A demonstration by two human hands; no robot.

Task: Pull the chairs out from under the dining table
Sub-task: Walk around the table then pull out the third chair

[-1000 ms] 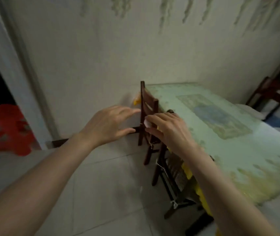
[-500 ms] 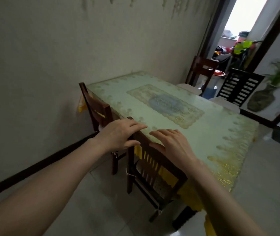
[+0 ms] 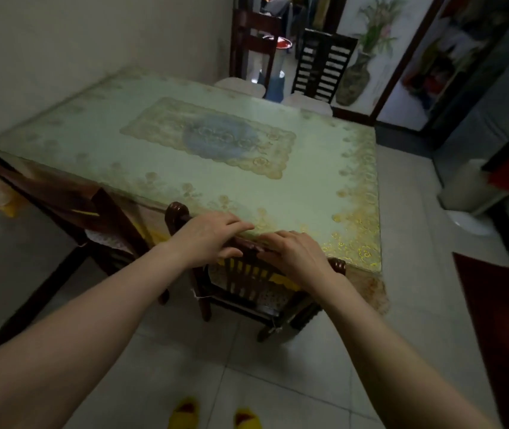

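Note:
A dark wooden chair [image 3: 248, 281] stands tucked under the near edge of the dining table [image 3: 203, 168], which has a pale green and gold cloth. My left hand [image 3: 213, 236] and my right hand [image 3: 293, 253] both lie on the top rail of its backrest, fingers curled over it. A second dark chair [image 3: 70, 202] is tucked in at the left near corner. Two more chairs, one brown [image 3: 253, 41] and one black slatted [image 3: 324, 66], stand at the far end, pulled back from the table.
A wall runs close along the table's left side. A dark red mat [image 3: 501, 320] lies on the tiled floor at right, beside a white appliance base [image 3: 470, 193]. My yellow slippers [image 3: 213, 416] show at the bottom edge. A doorway opens beyond the far chairs.
My view has swung right and down to face the table's near edge. Both hands moved from reaching toward the chairs to resting on the nearer chair's top rail.

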